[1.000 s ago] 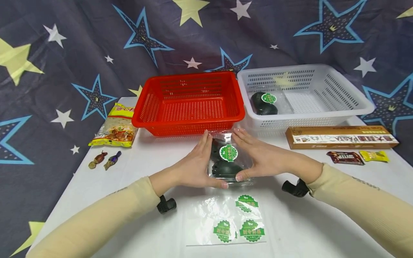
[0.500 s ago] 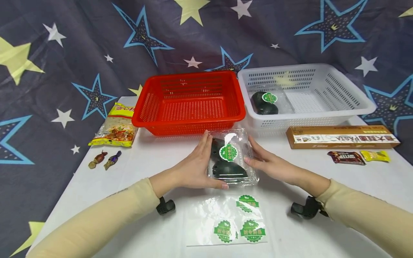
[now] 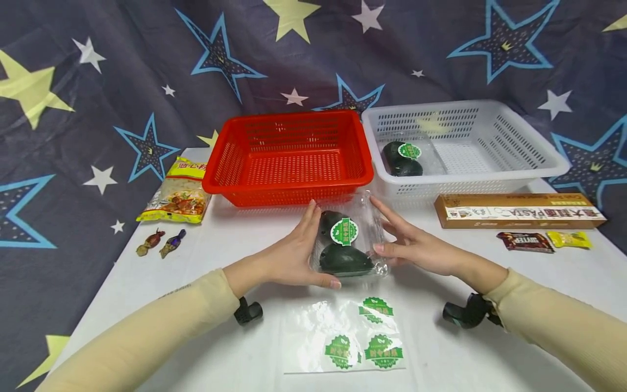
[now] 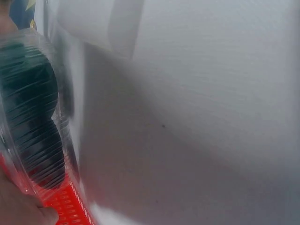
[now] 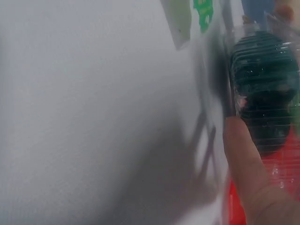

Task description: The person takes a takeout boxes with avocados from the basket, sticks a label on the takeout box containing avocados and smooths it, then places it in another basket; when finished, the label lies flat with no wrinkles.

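A clear plastic clamshell box [image 3: 360,239] with two dark green rounded pieces inside is between my hands at mid-table. On its lid is a round green-and-white sticker [image 3: 344,232]. My left hand [image 3: 291,253] holds the left side, thumb along the front and fingers toward the back. My right hand [image 3: 421,247] grips the right edge with its thumb, the index finger stretched to the back corner. In the right wrist view a finger [image 5: 246,159] touches the ribbed side of the box. The left wrist view shows the box's other ribbed side [image 4: 30,108].
Behind are a red basket [image 3: 289,189] and a white basket [image 3: 495,173] holding a similar box [image 3: 401,158]. A sticker sheet [image 3: 306,348] lies in front. Left are a food bag [image 3: 176,190] and two candies [image 3: 171,243]; right, a pasta box [image 3: 519,211] and two snack packets [image 3: 525,240].
My right hand has drawn back from over the lid to the box's right edge, its index finger now at the back corner. The box has shifted and tipped slightly; my left hand stayed nearly still.
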Demonstrator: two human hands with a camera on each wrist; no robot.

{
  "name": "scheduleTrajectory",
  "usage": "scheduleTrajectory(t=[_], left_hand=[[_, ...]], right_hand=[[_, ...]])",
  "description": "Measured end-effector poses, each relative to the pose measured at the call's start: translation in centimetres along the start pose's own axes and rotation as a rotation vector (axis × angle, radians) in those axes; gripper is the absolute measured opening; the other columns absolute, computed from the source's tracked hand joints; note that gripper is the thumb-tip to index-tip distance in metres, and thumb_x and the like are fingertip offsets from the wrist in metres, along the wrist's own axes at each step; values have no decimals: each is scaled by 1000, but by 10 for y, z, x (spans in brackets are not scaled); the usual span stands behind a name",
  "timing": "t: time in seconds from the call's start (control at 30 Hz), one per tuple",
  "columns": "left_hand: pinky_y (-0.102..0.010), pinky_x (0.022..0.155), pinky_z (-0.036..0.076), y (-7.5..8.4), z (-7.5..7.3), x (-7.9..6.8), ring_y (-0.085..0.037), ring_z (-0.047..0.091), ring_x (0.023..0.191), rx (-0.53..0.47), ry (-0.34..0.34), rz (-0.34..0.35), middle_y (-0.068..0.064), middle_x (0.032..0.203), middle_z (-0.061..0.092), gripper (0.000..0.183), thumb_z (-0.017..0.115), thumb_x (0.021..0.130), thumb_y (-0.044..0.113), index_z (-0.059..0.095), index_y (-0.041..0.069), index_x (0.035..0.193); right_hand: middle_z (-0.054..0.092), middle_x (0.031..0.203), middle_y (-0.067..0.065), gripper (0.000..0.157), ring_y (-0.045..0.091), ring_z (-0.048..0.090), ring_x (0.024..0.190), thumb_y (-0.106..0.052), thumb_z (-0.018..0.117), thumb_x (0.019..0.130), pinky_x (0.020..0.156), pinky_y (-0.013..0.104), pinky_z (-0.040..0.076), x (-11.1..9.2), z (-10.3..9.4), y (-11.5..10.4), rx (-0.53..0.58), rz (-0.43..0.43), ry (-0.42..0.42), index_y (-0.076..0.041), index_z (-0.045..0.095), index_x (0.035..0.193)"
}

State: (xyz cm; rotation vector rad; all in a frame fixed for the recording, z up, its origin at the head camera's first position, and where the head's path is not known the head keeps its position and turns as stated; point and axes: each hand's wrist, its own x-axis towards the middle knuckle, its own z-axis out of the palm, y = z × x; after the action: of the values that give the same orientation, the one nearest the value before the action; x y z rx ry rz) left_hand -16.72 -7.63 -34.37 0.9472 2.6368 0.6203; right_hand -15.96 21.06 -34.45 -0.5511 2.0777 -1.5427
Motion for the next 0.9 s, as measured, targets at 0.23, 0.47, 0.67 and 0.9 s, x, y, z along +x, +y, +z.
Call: scheduleTrajectory(t=[0.23, 0.47, 0.67, 0.9], left_hand=[[-39, 115, 9, 3, -2, 6, -20, -17, 143, 80, 31, 44, -11, 155, -26, 135, 60, 67, 79, -17, 3, 148], [-39, 116, 3, 18, -25, 34, -23, -15, 144, 284, 126, 167, -9, 157, -18, 116, 48, 80, 76, -6, 2, 151], [-35, 116, -1, 31, -46, 90, -23, -11, 145, 421, 68, 160, -7, 160, -7, 104, 35, 85, 76, 0, 7, 153], [-34, 117, -1, 26, -55, 131, -19, -9, 145, 491, -35, 125, -4, 160, -7, 94, 25, 89, 74, -1, 10, 154]], right_hand=[[-8, 158, 13, 86, 44, 7, 142, -21, 61, 94, 81, 44, 52, -3, -3, 0, -5, 12, 24, -45, 1, 150], [-5, 156, 24, 85, 47, 3, 141, -22, 60, 94, 81, 45, 53, -23, -6, -3, -43, 45, 90, -43, 0, 151], [-8, 154, 28, 83, 52, 4, 138, -18, 55, 96, 81, 44, 50, -36, -12, -6, -23, 42, 102, -37, -3, 153], [-14, 155, 24, 83, 56, 1, 137, -16, 54, 96, 83, 55, 49, -43, -15, -10, -18, 48, 85, -39, -3, 152]])
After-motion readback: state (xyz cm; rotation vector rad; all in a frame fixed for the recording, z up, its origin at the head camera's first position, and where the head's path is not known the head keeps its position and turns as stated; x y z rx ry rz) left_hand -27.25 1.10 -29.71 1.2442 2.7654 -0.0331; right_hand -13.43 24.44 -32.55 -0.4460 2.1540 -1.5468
